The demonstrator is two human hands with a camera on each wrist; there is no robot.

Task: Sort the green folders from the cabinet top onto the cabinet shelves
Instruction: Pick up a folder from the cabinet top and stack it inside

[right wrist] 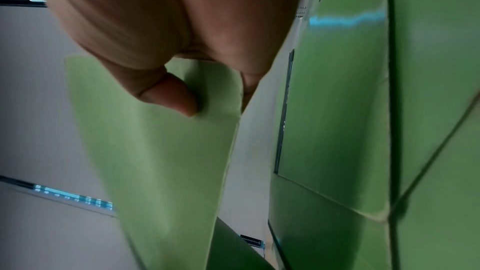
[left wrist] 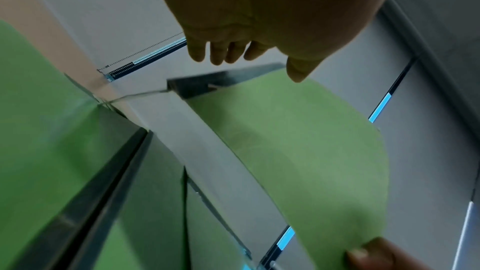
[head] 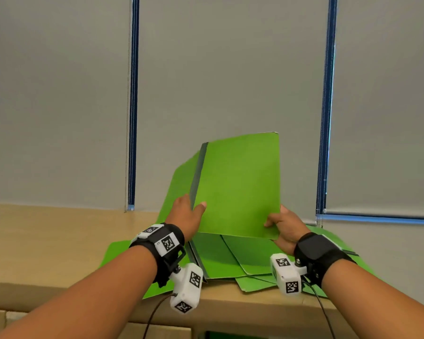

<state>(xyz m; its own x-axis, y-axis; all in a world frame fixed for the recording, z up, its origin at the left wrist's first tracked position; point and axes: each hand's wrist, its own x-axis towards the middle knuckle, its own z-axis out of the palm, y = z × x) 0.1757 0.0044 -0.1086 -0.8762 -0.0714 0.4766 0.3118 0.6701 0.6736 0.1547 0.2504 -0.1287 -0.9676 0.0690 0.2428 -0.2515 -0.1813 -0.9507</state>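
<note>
A green folder with a dark spine stands upright above the cabinet top, held by both hands. My left hand holds its lower left at the spine, thumb on the front cover and fingers behind. The left wrist view shows that hand with the thumb tip on the folder. My right hand pinches the lower right corner. In the right wrist view its thumb presses on the cover. Beneath lies a loose pile of several green folders, and another green sheet leans behind the held one.
Grey roller blinds hang close behind the cabinet, with blue gaps between them and a bead chain. The pile juts over the cabinet's front edge. A strip of green shows in the opening below that edge.
</note>
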